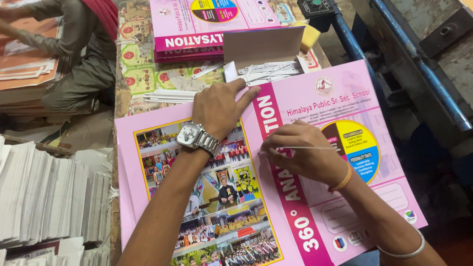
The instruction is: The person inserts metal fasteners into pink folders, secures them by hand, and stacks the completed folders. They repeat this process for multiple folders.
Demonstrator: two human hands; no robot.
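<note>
With the left hand (218,108) flat on the pink cover sheet (317,201) at 12 o'clock and the right hand (303,158) pinching a thin white strip (310,148), the strip could probably land crooked if the sheet slides.

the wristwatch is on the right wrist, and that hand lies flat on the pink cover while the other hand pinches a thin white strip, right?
Not quite: the head view shows the wristwatch on the left wrist. The left hand does lie flat on the pink cover, and the right hand pinches the thin white strip.
</note>
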